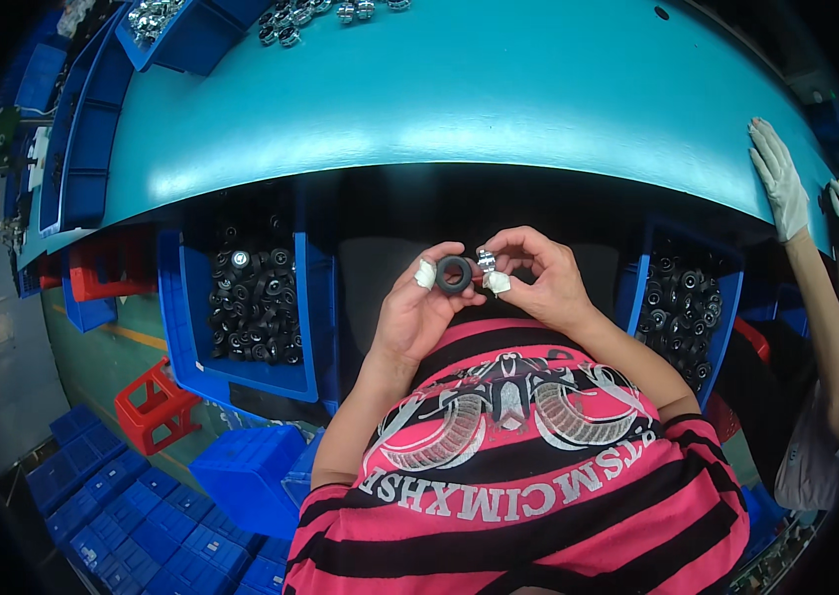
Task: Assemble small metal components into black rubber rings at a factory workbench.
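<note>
In front of my chest, my left hand (421,305) grips a small black rubber tyre (454,276) between its fingers, the ring's hole facing up. Close beside it, my right hand (543,278) pinches a shiny chrome wheel hub (486,260) between thumb and fingers. The hub and the tyre are a short way apart. White wrapping covers a fingertip on each hand. To my left stands a blue bin (307,307) of black tyred wheels (253,302). At my right is another blue bin (637,288) with similar wheels (682,305).
A turquoise table (459,109) curves ahead, with loose chrome hubs (288,18) and a blue bin (176,45) at its far left. A co-worker's gloved hand (781,183) rests at the right edge. Red stools (157,407) and blue crates (152,526) stand at lower left.
</note>
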### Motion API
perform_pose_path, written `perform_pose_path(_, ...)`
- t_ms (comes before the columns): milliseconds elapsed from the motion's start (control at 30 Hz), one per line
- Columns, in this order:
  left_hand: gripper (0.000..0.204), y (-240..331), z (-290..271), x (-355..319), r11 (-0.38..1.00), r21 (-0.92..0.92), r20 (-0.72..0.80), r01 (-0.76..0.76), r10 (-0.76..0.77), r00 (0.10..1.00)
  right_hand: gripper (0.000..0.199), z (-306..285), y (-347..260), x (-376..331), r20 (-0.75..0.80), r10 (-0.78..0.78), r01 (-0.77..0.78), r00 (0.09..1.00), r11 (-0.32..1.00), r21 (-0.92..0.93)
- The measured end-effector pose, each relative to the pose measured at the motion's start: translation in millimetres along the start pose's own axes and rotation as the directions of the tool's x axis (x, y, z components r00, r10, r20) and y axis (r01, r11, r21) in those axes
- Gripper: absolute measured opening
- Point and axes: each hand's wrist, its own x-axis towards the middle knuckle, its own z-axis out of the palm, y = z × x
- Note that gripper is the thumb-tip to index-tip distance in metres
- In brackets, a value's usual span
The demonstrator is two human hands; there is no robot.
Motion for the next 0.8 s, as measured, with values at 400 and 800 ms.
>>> perform_pose_path(400,0.046,6.3,42.4,-6.5,-0.128,0.990,0.123,-0.054,0.626,0.770,0.036,-2.4,8.4,-2.5,0.046,0.258,-0.258,0.965,0.906,0.336)
perform_pose_path(800,0.045,3.5,34.7,-8.4,-0.166,0.979,0.197,-0.119,0.615,0.764,0.038,0.2,11.3,-6.1,0.060,0.246,-0.252,0.967,0.914,0.319)
